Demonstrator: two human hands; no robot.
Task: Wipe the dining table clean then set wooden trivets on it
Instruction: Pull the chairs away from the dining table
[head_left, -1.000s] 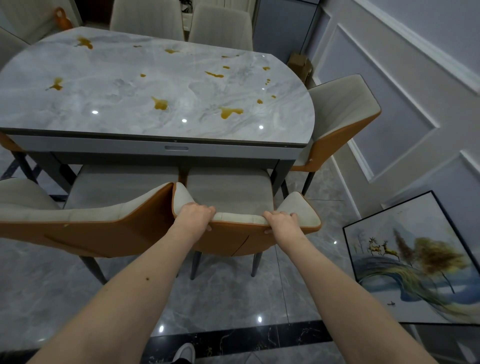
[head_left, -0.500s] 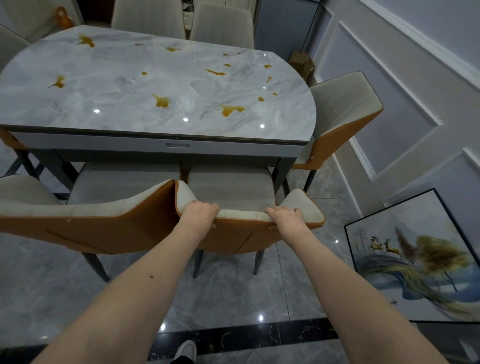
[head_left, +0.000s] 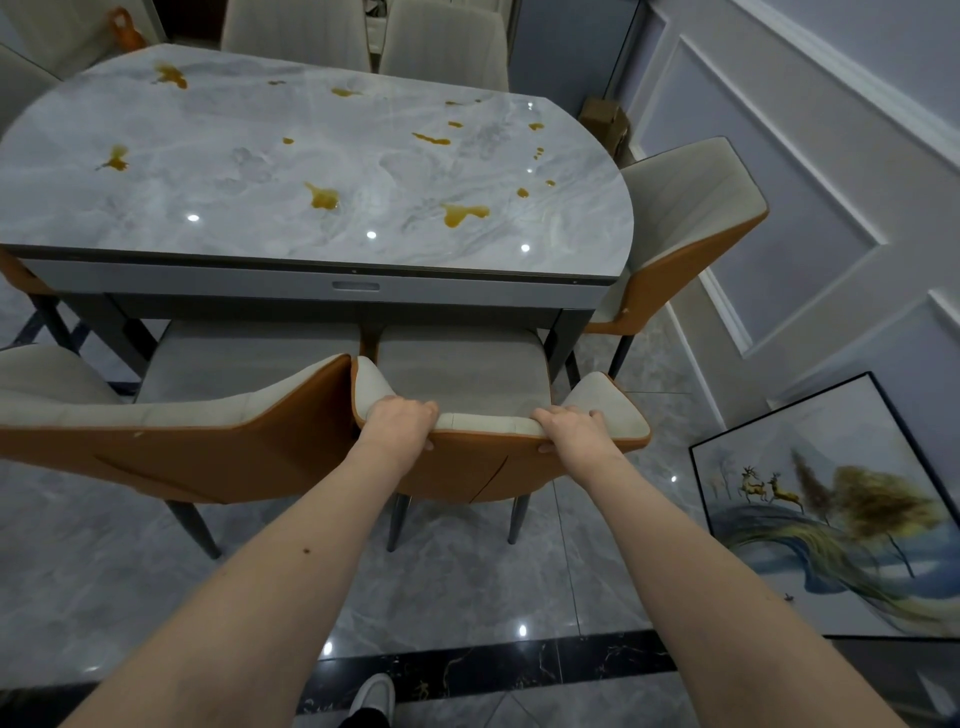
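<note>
**Table unwiped; both hands on chair back**

Dining table (head_left: 249, 171): grey marbled top, straight near edge, rounded at its right end. It fills the upper left of the head view. Amber-brown spills (head_left: 464, 214) are scattered over the top: larger blots near the middle and toward the near right, one at the far left corner, smaller drops and streaks along the far right. Ceiling lights reflect as small bright dots near the front edge. No trivets or cloth on the surface.

Near chair (head_left: 467, 374): pale seat, orange back shell, its seat partly under the table's near edge, toward the right end. Left hand (head_left: 397, 423) grips the top rim of the backrest at its left side, fingers curled over the front, thumb behind. Right hand (head_left: 569, 428) grips the same rim further right, fingers over the top, thumb on the orange back. Both forearms reach forward from the lower frame.

Second chair (head_left: 171, 436): same make, just beside the first on the left, backrests almost touching.

Third chair (head_left: 680, 218): at the table's rounded right end. Two more pale chair backs (head_left: 441, 44) stand along the far side.

Framed picture (head_left: 831, 509): deer and trees, leaning against the panelled wall (head_left: 779, 182) at right, resting on the floor. Cardboard box (head_left: 602, 122) on the floor beyond the table's far right corner.

Floor (head_left: 104, 571): glossy grey tile with a dark border strip; a white shoe (head_left: 371, 696) shows at the bottom edge.
</note>
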